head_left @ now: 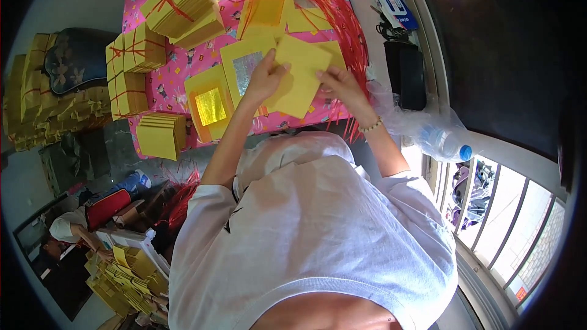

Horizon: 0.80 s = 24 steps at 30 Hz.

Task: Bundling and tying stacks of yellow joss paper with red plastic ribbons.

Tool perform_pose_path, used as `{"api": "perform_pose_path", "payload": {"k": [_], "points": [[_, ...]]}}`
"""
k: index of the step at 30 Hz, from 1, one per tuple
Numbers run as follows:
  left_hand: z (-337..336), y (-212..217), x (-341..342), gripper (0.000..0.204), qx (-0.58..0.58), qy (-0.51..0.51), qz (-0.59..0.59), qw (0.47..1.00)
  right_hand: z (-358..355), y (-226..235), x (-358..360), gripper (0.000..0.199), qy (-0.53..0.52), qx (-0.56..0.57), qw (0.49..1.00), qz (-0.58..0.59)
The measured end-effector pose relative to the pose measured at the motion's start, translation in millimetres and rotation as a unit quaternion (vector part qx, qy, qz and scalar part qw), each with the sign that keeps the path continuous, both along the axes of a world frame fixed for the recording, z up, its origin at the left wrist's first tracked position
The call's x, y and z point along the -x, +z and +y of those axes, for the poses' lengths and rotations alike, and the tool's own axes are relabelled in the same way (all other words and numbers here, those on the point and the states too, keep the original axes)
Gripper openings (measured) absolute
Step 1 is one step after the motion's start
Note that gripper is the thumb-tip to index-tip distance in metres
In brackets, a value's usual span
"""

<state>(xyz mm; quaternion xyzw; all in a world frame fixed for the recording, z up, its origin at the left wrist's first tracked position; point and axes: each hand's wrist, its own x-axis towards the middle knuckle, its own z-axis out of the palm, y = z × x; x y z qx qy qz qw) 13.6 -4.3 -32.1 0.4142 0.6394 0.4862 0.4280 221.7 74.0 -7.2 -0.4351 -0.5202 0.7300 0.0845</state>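
Yellow square paper sheets [299,76]: gripped between both hands' fingers.
Left hand [264,76]: fingers closed on left edge.
Right hand [342,85]: fingers pinched on right edge.

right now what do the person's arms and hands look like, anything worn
Both forearms are bare. The left hand wears nothing that shows. The right hand has a beaded bracelet of pale beads around its wrist. Short white sleeves of a white T-shirt cover the upper arms. No gloves, watch or rings can be made out.
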Motion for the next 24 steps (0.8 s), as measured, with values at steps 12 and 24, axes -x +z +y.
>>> {"api": "perform_pose_path", "payload": {"k": [12, 24], "points": [[33, 35, 2, 0.043, 0.024, -0.173, -0.059, 0.983, 40, -11, -24, 0.021, -0.046, 0.01, 0.996, 0.078], [95, -28, 22, 0.055, 0.085, -0.113, 0.23, 0.963, 52, -76, -28, 0.022, -0.22, -0.02, 0.975, 0.027]]}}
